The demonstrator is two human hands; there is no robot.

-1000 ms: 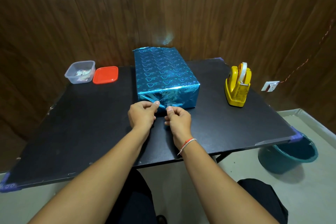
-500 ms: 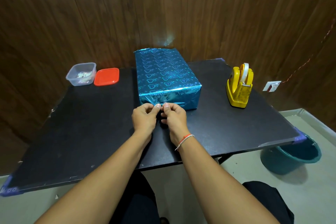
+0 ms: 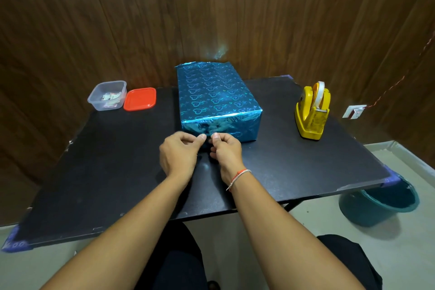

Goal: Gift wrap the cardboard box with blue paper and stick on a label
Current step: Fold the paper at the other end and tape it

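From the head view, the box wrapped in shiny blue heart-patterned paper [image 3: 217, 99] sits on the black tabletop [image 3: 106, 172], just beyond both hands. The left hand [image 3: 180, 154] and right hand [image 3: 226, 152] are curled, fingertips pinched together against its near face; what they pinch is too small to tell. A yellow tape dispenser [image 3: 312, 113] stands well to the right hand's right.

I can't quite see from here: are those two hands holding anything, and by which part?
Both the left hand and right hand pinch together at the near end of the shiny blue-wrapped box; what they pinch is too small to tell.
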